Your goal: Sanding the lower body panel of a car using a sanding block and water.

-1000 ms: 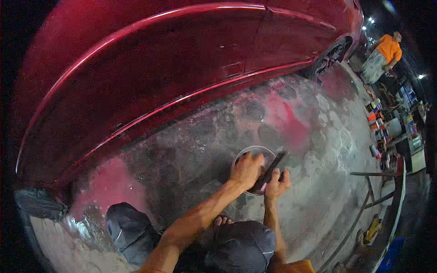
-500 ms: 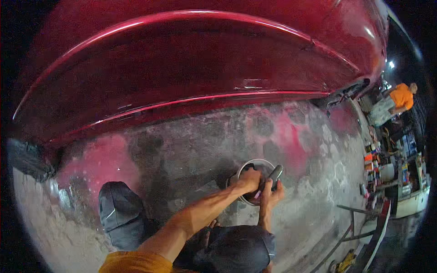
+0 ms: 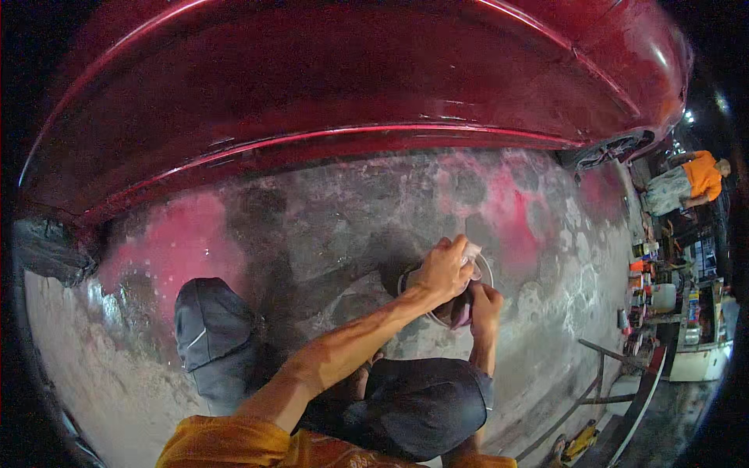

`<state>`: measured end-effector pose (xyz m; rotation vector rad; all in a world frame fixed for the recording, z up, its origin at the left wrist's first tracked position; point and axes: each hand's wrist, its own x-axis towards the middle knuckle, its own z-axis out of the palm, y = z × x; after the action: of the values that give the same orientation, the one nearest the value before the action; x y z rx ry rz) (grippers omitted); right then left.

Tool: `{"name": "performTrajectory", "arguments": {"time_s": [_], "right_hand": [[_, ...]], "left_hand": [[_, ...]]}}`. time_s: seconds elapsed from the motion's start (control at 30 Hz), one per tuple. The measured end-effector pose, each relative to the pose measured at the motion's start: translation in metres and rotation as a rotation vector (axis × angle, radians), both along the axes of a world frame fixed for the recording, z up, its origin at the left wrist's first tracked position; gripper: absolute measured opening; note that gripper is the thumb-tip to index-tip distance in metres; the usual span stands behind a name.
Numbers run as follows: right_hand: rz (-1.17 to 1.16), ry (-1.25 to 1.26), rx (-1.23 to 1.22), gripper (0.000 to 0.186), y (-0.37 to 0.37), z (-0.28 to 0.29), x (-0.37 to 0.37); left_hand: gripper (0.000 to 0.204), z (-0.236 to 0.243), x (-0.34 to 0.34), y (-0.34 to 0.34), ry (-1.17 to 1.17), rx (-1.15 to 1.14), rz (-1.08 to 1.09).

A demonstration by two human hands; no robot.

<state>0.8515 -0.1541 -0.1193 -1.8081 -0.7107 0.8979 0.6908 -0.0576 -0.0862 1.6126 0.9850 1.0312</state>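
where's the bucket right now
In the head view, the bucket is right of centre, just beyond the right knee, below the left hand and beside the right hand.

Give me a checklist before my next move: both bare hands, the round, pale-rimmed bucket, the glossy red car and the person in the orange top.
1. Round pale-rimmed bucket on the mottled grey floor: ok.
2. Left hand over the bucket, fingers closed on a pale thin item: ok.
3. Right hand at the bucket's right side; what it grips: cannot tell.
4. Bucket's contents: cannot tell, largely hidden by hands.
5. Glossy red car clear of both hands: ok.
6. Orange-topped person well away: ok.
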Motion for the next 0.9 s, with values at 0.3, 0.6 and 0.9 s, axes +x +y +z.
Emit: {"name": "performTrajectory", "arguments": {"time_s": [0.3,0.6,0.9], "right_hand": [[0.663,-0.631,-0.149,0.041,0.04,-0.098,0.064],[0.921,-1.21,0.06,0.045,0.048,-0.114,0.07],[0.775,-0.975,0.09,0.045,0.034,-0.122,0.08]], "left_hand": [[0.039,-0.029,0.004,-0.029,0.359,0.403,-0.061],[0.038,-0.028,0.012,-0.033,0.76,0.378,-0.103],[0.041,-0.014,0.009,-0.022,0.322,0.096,-0.118]]}}
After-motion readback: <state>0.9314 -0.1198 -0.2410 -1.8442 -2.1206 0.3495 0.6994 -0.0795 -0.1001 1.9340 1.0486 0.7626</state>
